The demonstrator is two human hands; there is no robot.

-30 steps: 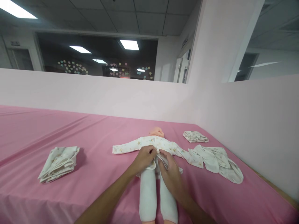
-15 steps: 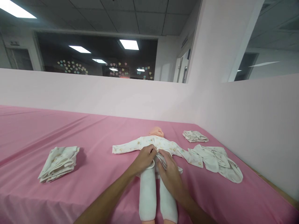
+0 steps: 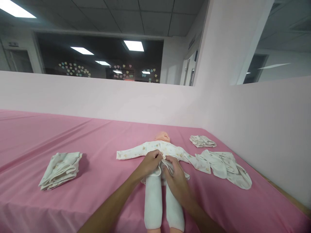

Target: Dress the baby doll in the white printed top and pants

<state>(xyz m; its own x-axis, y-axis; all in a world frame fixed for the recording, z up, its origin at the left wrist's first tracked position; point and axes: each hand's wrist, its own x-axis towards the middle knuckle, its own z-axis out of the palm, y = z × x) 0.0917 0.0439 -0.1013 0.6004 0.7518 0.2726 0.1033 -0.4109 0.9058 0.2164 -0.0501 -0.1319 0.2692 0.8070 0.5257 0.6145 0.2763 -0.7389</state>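
On its back on the pink sheet lies a baby doll [image 3: 163,136], its head away from me. It wears a white printed baby shirt [image 3: 137,152] with the sleeves spread, and plain white leggings [image 3: 153,204]. My left hand [image 3: 152,161] pinches the shirt's front edge at the doll's belly. Close against it, my right hand [image 3: 176,176] has its thumb and fingers closed on the same cloth, just to the right. A small part of the shirt's front shows between the fingertips; any fastener there is too small to make out.
A folded printed cloth [image 3: 60,170] lies at the left. On the right are a loose white garment [image 3: 225,168], touching the shirt's cuff, and a small folded garment [image 3: 202,141] behind it. The pink sheet [image 3: 97,139] meets pale walls [image 3: 121,103] at the back and right.
Both hands stay at the doll's belly with almost no movement. The cloth between the fingertips has shifted slightly.
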